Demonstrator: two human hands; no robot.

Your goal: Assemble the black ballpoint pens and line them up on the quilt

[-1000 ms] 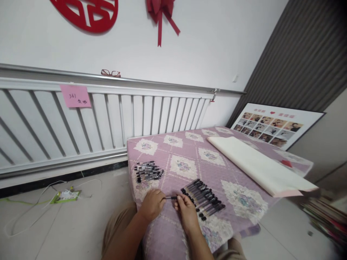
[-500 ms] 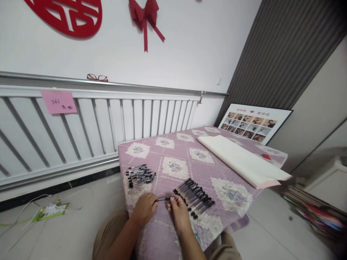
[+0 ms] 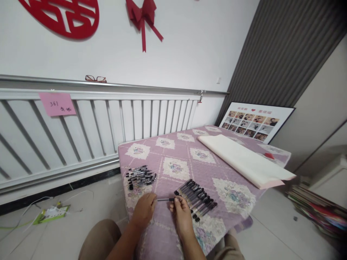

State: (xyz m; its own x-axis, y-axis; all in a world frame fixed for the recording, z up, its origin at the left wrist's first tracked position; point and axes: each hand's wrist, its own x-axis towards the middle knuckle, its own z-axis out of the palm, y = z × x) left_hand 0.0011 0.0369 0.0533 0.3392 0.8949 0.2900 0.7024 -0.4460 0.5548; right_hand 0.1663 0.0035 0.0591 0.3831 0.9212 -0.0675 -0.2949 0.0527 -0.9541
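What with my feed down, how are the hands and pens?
Left hand and right hand on one pen. Pen held between them. Pen row close by right hand.

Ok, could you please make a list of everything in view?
radiator: 1, white, left
pipes: 2, silver, above and below radiator
glasses: 1 pair, reddish, on upper pipe
note: 1, pink, on radiator
bow: 1, red, above radiator
ornament: 1, red, left of bow
ribbed surface: 1, grey, upper right
photo board: 1, white, right
flowered cloth: 1, purple-cream, centre
sheet: 1, cream, on cloth
small item: 1, red, near sheet
loose pens: several, black, cloth's left side
aligned pens: many, black, right of loose pens
held pen: 1, dark, lower middle
power strip: 1, green-white, lower left
papers stack: 1, multicoloured, lower right
trouser legs: 2, tan, bottom edge
left hand: 1, bare, pen's left end
right hand: 1, bare, pen's right end
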